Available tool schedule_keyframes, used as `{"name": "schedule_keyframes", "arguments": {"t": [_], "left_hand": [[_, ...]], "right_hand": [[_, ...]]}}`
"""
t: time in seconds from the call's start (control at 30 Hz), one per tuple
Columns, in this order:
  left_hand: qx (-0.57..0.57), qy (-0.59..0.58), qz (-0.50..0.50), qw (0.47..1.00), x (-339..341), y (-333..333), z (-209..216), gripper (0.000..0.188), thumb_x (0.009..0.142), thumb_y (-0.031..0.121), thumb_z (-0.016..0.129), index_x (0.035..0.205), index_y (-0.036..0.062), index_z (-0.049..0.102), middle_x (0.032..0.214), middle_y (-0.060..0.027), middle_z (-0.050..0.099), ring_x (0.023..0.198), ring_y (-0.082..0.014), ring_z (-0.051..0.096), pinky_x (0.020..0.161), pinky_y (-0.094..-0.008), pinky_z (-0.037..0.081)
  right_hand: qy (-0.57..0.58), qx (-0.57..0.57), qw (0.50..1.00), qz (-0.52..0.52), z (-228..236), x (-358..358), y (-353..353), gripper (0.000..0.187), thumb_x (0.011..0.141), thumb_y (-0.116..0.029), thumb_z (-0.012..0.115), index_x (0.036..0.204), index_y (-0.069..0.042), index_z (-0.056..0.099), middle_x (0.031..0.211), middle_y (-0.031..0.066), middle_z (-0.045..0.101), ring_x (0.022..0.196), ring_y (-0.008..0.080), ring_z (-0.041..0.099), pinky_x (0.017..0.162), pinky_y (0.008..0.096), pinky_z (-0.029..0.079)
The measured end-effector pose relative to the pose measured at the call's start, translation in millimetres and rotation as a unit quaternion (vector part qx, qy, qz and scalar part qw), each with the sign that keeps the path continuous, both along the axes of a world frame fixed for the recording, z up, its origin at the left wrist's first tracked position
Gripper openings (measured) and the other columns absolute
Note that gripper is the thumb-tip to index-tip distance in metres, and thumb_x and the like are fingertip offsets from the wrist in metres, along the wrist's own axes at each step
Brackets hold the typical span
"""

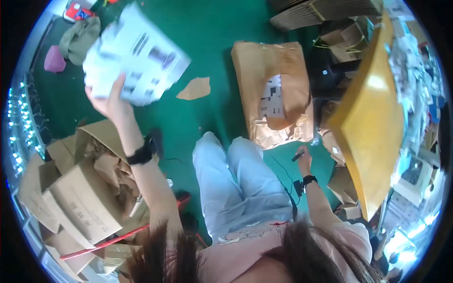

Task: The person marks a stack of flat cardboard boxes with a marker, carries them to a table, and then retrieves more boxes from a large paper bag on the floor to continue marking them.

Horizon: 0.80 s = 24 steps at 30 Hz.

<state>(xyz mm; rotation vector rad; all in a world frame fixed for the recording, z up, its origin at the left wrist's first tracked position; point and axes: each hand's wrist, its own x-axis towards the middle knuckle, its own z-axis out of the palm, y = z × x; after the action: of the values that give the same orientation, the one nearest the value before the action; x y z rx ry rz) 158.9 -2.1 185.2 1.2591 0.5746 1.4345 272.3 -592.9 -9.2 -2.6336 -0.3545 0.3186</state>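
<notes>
Printed white sheets (141, 59), one stack: far left, near edge clamped under the thumb of the left grip (112, 101). Small black tool (297, 156): right, pinched in the right grip (305, 159), just near of the torn brown-paper package (296, 89).

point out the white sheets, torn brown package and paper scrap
white sheets (137, 61), head view: printed face of the stack
torn brown package (271, 65), head view: wrapper above the tear
paper scrap (194, 88), head view: middle of its surface
</notes>
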Motion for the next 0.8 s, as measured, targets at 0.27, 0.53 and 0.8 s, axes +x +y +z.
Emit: {"name": "schedule_keyframes", "arguments": {"t": [0.27, 0.53, 0.8], "left_hand": [[-0.039, 0.288, -0.062, 0.955, -95, -17, 152, 0.059, 0.061, -0.005, 0.066, 0.113, 0.0002, 0.040, 0.103, -0.0109, 0.051, 0.093, -0.0209, 0.051, 0.082, -0.0330, 0.042], [-0.159, 0.129, -0.386, 0.900, 4, -69, 292, 0.061, 0.057, -0.004, 0.063, 0.115, -0.0018, 0.041, 0.105, -0.0117, 0.051, 0.096, -0.0248, 0.053, 0.084, -0.0350, 0.044], [-0.277, 0.092, -0.655, 0.697, 206, -278, 272, 0.052, 0.059, -0.007, 0.064, 0.108, -0.0014, 0.048, 0.098, -0.0109, 0.057, 0.090, -0.0225, 0.055, 0.081, -0.0330, 0.045]], "right_hand": [[0.312, -0.005, 0.882, -0.354, 157, -89, -102, 0.027, 0.081, -0.015, 0.049, 0.107, -0.011, 0.044, 0.063, 0.0083, 0.058, 0.046, 0.0161, 0.056, 0.035, 0.0284, 0.042], [-0.163, -0.057, 0.805, -0.567, 346, -305, -239, 0.027, 0.075, -0.003, 0.048, 0.102, -0.010, 0.049, 0.072, 0.0100, 0.060, 0.059, 0.0208, 0.059, 0.051, 0.0300, 0.047], [-0.413, 0.203, 0.682, -0.568, 493, -185, -209, 0.028, 0.086, -0.015, 0.044, 0.110, -0.001, 0.051, 0.074, 0.0045, 0.053, 0.065, 0.0117, 0.050, 0.061, 0.0227, 0.042]]}}
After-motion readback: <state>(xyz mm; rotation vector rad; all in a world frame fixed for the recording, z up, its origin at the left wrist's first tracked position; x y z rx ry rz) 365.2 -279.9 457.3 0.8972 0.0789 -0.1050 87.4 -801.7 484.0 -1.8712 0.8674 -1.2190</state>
